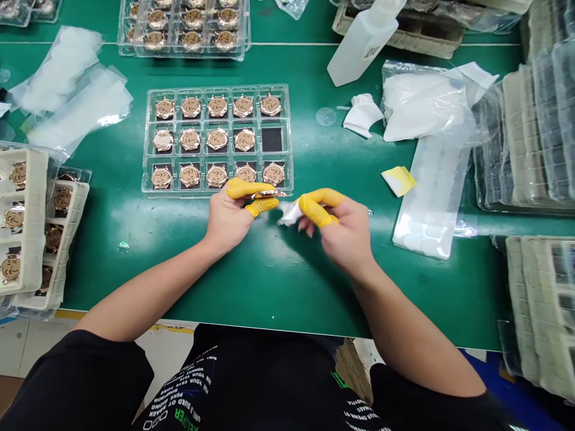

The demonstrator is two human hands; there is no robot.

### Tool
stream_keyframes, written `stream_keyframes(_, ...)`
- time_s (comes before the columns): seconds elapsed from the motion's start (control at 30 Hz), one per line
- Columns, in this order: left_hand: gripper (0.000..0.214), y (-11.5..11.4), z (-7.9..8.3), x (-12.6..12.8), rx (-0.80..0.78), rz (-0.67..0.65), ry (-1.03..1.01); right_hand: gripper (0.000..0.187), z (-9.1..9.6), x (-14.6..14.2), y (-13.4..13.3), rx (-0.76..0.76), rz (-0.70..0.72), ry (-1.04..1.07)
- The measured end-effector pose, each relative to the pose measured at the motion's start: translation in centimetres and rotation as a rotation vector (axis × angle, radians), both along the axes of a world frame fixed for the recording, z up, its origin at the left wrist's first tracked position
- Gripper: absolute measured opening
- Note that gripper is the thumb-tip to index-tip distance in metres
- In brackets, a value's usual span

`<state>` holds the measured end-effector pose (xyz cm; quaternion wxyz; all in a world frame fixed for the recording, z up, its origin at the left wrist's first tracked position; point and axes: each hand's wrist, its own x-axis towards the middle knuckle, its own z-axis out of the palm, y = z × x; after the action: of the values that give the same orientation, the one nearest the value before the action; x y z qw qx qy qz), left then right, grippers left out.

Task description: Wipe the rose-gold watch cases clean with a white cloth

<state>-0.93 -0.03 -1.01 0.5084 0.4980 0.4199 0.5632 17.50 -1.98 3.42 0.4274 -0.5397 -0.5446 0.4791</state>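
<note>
My left hand point(231, 212), with yellow finger cots on thumb and forefinger, pinches a rose-gold watch case point(268, 193) edge-on just in front of a clear tray point(218, 187). My right hand point(338, 224), also with yellow cots, grips a small white wipe point(290, 214) close to the case. The tray holds three rows of rose-gold watch cases; one cell point(272, 139) at the right end of the middle row is empty.
A second clear tray of cases point(184, 27) sits at the back. White trays with cases point(27, 227) stack at the left. A white bottle point(362, 42), plastic bags point(431, 179), a yellow-white slip point(398, 180) and stacked grey trays point(534, 143) lie at the right.
</note>
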Motion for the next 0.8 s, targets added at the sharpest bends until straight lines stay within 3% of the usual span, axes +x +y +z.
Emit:
stream_keyframes(0.07, 0.031, 0.1, 0.3, 0.1, -0.09, -0.039, -0.066, 0.017, -0.6, 0.3, -0.1, 0.431, -0.129, -0.291)
stream_keyframes(0.13, 0.032, -0.1, 0.6, 0.2, -0.128, -0.092, -0.105, 0.006, -1.3, 0.4, -0.2, 0.733, -0.166, -0.44)
stream_keyframes(0.27, 0.026, -0.7, 0.7, 0.2, -0.064, -0.196, -0.002, 0.026, -1.9, 0.2, -0.3, 0.904, -0.131, -0.501)
stream_keyframes(0.37, 0.016, -1.1, 0.7, -0.1, 0.09, -0.194, 0.264, 0.032, -1.8, 0.2, -0.4, 0.934, -0.057, -0.6)
stream_keyframes(0.43, 0.013, -1.2, 0.8, -0.3, 0.223, -0.142, 0.422, 0.031, -1.6, 0.4, -0.4, 0.92, -0.057, -0.775)
stream_keyframes(0.6, 0.02, -1.5, 1.2, -0.3, 0.366, -0.065, 0.524, 0.013, -1.0, 0.9, -0.4, 0.754, -0.033, -1.133)
stream_keyframes(0.7, 0.021, -1.5, 1.3, -0.1, 0.221, -0.097, 0.479, 0.014, -1.2, 0.6, -0.1, 0.562, 0.022, -1.045)
stream_keyframes(0.8, 0.027, -1.1, 1.7, 0.1, -0.154, -0.197, 0.226, 0.025, -1.9, 0.0, 0.4, 0.319, 0.046, -0.61)
